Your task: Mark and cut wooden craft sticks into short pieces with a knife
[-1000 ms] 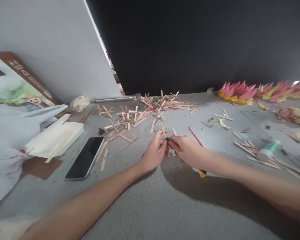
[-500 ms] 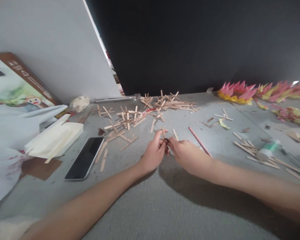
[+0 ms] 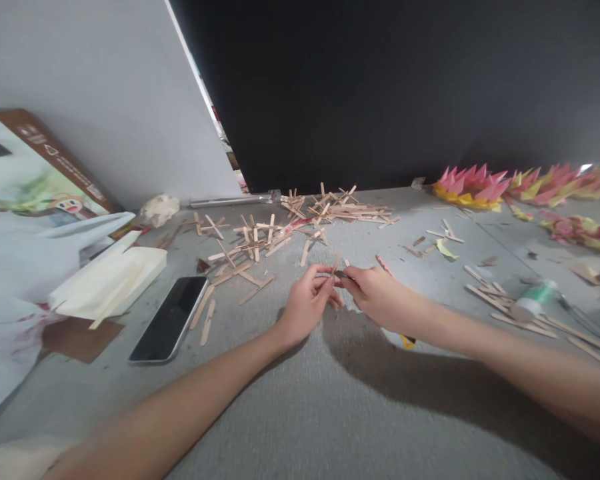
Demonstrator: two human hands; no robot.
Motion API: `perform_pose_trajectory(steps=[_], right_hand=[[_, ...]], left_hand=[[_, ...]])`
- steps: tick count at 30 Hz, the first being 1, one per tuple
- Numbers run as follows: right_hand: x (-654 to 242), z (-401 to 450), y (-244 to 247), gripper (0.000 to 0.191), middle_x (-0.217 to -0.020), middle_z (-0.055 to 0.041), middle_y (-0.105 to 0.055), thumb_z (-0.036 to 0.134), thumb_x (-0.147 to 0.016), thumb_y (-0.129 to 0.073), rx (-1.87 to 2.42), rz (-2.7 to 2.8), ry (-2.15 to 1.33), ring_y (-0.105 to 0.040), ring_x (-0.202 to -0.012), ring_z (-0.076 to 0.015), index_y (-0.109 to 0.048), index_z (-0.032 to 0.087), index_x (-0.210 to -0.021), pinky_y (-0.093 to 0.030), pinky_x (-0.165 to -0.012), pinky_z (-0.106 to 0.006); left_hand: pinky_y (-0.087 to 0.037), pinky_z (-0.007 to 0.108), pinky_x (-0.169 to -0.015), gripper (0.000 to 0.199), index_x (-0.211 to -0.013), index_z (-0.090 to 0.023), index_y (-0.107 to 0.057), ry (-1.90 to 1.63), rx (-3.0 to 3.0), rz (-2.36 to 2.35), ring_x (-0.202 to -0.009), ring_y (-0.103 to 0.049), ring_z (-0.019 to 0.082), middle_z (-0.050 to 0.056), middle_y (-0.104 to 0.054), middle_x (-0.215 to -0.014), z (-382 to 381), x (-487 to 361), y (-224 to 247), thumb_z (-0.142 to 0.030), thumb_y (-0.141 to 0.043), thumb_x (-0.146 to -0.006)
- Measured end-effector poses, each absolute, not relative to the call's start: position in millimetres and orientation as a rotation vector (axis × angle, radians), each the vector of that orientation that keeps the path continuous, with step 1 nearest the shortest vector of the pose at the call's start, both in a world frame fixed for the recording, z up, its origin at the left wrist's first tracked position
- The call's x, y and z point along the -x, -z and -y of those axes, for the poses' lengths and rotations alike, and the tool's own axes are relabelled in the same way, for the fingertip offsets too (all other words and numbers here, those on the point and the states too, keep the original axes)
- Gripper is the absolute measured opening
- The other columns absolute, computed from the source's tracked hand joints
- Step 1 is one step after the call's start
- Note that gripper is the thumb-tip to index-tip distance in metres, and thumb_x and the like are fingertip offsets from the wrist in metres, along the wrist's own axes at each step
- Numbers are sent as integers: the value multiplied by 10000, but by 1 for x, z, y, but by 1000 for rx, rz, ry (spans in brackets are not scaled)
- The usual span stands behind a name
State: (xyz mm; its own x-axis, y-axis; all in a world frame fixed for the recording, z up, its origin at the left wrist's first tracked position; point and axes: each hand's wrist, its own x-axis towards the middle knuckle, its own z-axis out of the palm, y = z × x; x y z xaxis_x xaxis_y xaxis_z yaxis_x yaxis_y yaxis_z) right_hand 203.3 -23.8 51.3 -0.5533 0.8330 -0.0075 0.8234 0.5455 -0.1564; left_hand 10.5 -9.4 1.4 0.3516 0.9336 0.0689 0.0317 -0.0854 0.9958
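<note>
My left hand (image 3: 305, 303) is closed, its thumb and fingers pinching a small wooden craft stick (image 3: 337, 261) that stands up from the fingertips. Close against it, my right hand (image 3: 373, 290) is closed round a thin tool with a dark tip (image 3: 343, 273). That tip meets the stick at the left fingertips. Most of the tool is hidden by the right hand. A yellow end (image 3: 407, 341) shows under the right wrist; whether it belongs to the tool I cannot tell. Another pale stick (image 3: 347, 263) lies just behind the fingers.
Beyond my hands lies a pile of craft sticks (image 3: 360, 211), some joined into crosses. To the left are a phone (image 3: 170, 319), a white tray (image 3: 153, 263) and a plastic bag (image 3: 15, 267). On the right lie a red pencil (image 3: 383, 265), a green-and-white bottle (image 3: 535, 300) and pink-yellow paper flowers (image 3: 475, 185).
My right hand has moved slightly right, and the dark tip shows more clearly. The held stick leans more to the right. The yellow end has appeared under my right wrist.
</note>
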Motion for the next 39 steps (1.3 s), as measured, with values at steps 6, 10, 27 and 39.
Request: perform_pose_trajectory(steps=[6, 10, 27, 39], right_hand=[[-196, 26, -52, 172, -863, -69, -657, 84, -1018, -471, 1457, 2515, -424, -536, -609, -123, -604, 150, -931, -291, -626, -279], [-188, 31, -51, 249, -669, 8, -570, 165, -1093, -350, 1552, 2230, -727, -485, -506, -109, -567, 168, -972, -271, -555, -263], [-196, 28, -59, 233, -575, 12, -595, 204, -1062, -376, 1540, 2235, -992, -542, -427, -117, -589, 172, -972, -370, -560, -254], [-200, 23, -64, 259, -502, 33, -590, 284, -1080, -352, 1506, 1969, -1341, -595, -372, -124, -492, 207, -877, -361, -429, -204]], left_hand=[[-613, 355, -738, 376, -1129, -206, -517, -964, -1383, -943, -729, -781, 220, 49, -786, -818, 9, -10, -3, -537, -634, -996], [-617, 360, -751, 378, -1107, -208, -511, -974, -1366, -954, -747, -794, 230, 52, -800, -834, 9, -9, -6, -542, -642, -988], [-624, 377, -769, 399, -1064, -193, -541, -979, -1334, -952, -765, -795, 235, 63, -801, -849, 8, -9, -3, -555, -676, -966], [-603, 355, -743, 383, -1070, -193, -522, -943, -1308, -913, -703, -776, 211, 47, -784, -798, 6, -9, -4, -531, -671, -969]])
